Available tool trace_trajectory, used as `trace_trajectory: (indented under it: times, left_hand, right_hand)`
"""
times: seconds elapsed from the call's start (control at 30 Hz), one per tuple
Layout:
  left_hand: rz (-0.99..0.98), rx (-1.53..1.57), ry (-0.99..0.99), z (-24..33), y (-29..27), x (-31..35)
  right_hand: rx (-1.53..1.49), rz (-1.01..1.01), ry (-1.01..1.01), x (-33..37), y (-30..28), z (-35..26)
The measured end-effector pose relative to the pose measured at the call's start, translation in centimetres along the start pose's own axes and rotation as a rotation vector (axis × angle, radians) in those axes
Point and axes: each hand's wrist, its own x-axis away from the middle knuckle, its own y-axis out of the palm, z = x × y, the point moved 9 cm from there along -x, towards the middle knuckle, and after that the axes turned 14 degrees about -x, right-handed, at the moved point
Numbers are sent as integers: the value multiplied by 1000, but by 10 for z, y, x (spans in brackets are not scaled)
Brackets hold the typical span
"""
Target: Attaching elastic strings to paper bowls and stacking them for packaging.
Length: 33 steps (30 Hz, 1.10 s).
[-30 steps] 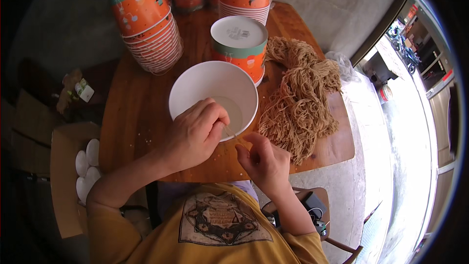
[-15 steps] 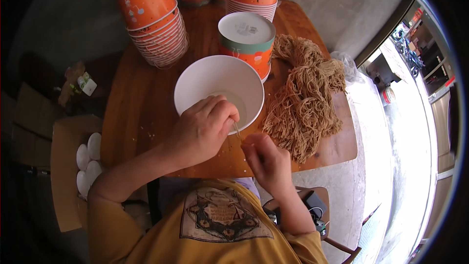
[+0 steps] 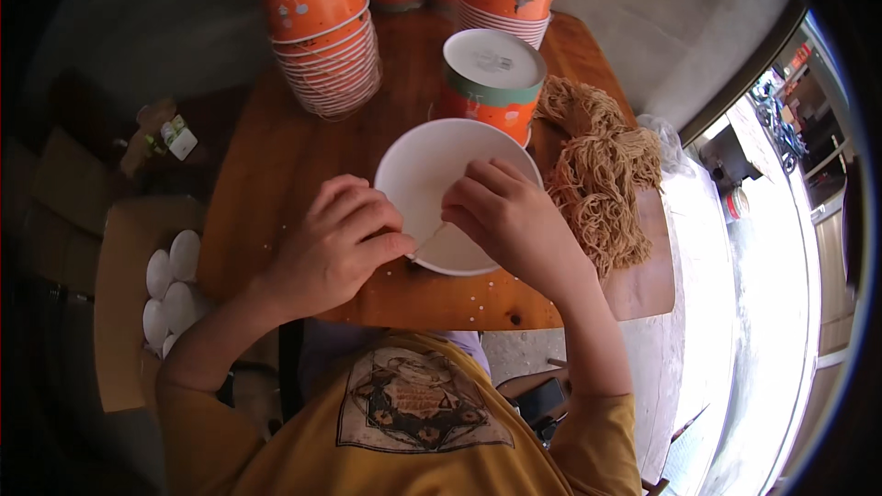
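The right hand (image 3: 505,216) has shifted over the round white paper bowl (image 3: 411,165), the left hand (image 3: 344,239) to its eight-o'clock rim. Both pinch a thin pale strand (image 3: 430,238), so it now slants near seven o'clock.

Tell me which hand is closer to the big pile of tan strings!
The person's right hand. It is over the white tub, just left of the string pile; the left hand is farther away, by the tub's lower-left rim.
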Motion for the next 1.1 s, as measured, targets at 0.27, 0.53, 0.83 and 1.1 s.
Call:
trace_trajectory:
  times: [0.27,0.53,0.83,1.1]
  left_hand:
    - [-90,127,-301,-14,8,-5]
    - [-136,116,-439,-20,36,-15]
    - [-299,207,-371,-21,32,-7]
    - [-155,186,-137,9,2,-6]
  right_hand:
    - [11,-101,3,-15,31,6]
    - [30,-85,80,-11,32,13]
    - [138,0,252,-7,27,36]
    - [117,-22,261,-5,28,33]
